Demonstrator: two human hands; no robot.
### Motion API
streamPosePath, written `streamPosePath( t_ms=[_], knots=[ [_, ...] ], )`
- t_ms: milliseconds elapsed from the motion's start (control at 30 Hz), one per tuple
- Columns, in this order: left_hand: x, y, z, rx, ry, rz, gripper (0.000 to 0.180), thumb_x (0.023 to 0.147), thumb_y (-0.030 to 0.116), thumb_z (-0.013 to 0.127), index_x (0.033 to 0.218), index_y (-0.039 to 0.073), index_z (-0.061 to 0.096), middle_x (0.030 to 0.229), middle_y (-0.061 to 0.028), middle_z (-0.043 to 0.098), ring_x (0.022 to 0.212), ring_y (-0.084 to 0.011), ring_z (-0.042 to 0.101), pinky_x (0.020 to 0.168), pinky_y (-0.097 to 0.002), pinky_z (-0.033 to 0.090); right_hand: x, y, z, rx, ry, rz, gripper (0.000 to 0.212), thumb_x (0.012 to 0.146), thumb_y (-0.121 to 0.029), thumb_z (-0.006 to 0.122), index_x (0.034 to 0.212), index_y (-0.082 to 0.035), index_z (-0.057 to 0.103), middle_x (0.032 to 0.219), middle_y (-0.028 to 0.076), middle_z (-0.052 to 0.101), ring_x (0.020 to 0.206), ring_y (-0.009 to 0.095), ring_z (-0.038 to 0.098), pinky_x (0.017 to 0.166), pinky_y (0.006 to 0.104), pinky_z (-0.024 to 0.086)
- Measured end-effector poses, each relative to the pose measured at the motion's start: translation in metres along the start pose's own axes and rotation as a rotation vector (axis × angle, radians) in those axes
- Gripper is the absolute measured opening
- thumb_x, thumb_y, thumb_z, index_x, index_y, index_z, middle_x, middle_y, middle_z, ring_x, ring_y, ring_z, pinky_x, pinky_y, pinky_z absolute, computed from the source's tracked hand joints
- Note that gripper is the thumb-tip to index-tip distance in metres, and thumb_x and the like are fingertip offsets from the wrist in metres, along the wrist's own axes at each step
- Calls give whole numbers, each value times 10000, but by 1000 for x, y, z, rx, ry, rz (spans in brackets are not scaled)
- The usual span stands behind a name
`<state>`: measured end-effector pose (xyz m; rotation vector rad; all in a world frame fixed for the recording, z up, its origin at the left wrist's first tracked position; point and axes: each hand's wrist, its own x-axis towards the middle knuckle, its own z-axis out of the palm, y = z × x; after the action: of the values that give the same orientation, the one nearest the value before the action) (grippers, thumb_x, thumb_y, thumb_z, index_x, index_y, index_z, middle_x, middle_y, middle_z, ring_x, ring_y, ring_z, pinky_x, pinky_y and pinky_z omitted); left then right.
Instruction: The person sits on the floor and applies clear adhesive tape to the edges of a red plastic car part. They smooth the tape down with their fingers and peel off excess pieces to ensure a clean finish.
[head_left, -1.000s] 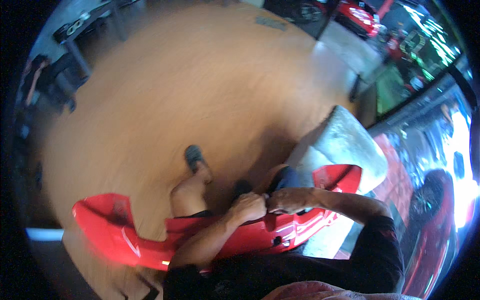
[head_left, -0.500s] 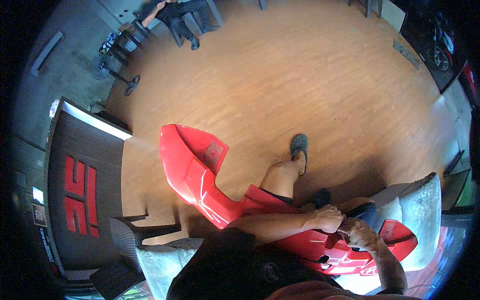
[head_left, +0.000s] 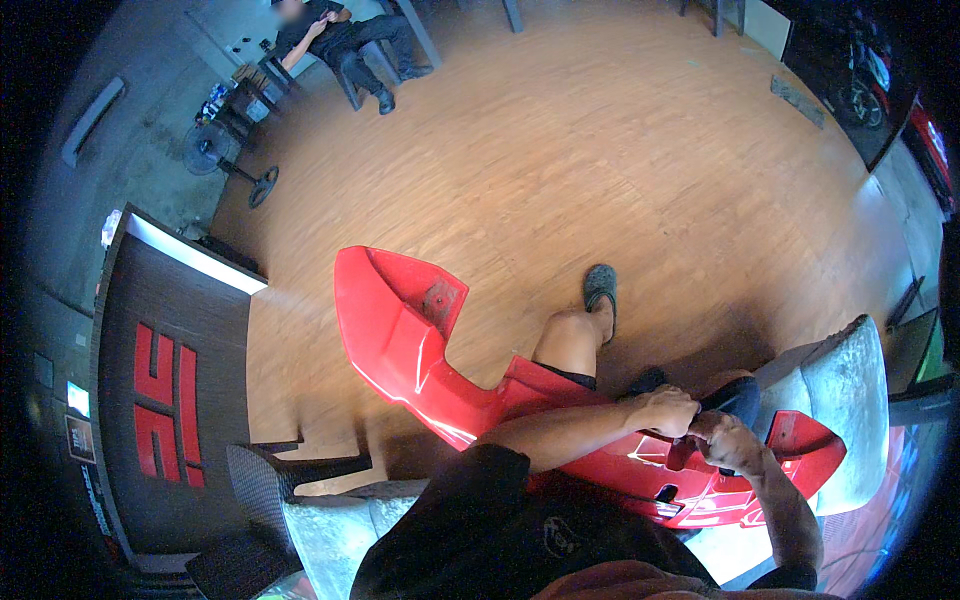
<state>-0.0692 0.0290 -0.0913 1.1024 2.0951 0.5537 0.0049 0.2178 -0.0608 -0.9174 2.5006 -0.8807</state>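
A large glossy red plastic motorcycle fairing [head_left: 420,385] lies across my lap, its hooked end pointing up to the far left. My left forearm crosses over its middle. Close together above the fairing's right part are my left hand [head_left: 665,412] and my right hand [head_left: 728,443], both with fingers curled closed. Between them, by a raised red edge of the fairing, they grip something too small and covered by the fingers to name. A dark slot shows in the panel just below the hands.
A seat with pale, mottled cushions [head_left: 840,430] is under and beside me, and a dark woven chair [head_left: 265,500] stands at the left. Further off are a dark counter [head_left: 190,290] with red shapes, a standing fan [head_left: 210,150] and a seated person [head_left: 350,50]. Wood-look floor [head_left: 520,180] spreads ahead.
The view has tilted and shifted slightly, showing more of the seated person. My hands stay close together at the same part of the fairing, fingers still closed.
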Motion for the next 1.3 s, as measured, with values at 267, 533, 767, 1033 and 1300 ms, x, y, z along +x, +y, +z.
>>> streamPosePath(
  t_ms=[267,533,767,1033,1300],
  knots=[
    [-1,-5,12,57,29,9,288,790,217,712,1005,31,766,996,-245,762,976,-427,746,871,-545,584,-8,6,21,17,3,61,347,787,24,658,1115,-74,715,991,173,736,923,385,721,819,461,595],
    [0,-5,-3,64,-119,1,352,843,291,640,935,-12,792,988,-297,740,882,-458,741,841,-579,579,-14,22,34,-144,-11,86,257,791,-50,701,1049,-48,699,980,224,699,913,422,683,818,509,557],
    [-16,2,-36,45,18,-60,379,1040,281,470,1222,5,656,1191,-309,696,1155,-497,648,1003,-584,503,6,-25,2,463,232,420,84,973,-52,634,1022,-3,682,912,66,705,867,196,674,770,354,533],
    [-22,16,-36,-110,-111,-43,573,1077,517,437,1221,10,661,1199,-296,703,1164,-489,651,1008,-568,489,-74,-30,-24,1093,1032,404,234,946,-326,476,831,-123,493,772,31,520,712,138,425,652,282,348],
    [-20,19,-21,-121,-236,-75,613,1019,597,559,1119,15,726,1040,-270,744,1014,-455,715,889,-531,531,-159,-67,-18,861,1963,632,304,1060,-320,482,887,-71,510,735,68,525,610,166,441,550,306,361]
  ],
)
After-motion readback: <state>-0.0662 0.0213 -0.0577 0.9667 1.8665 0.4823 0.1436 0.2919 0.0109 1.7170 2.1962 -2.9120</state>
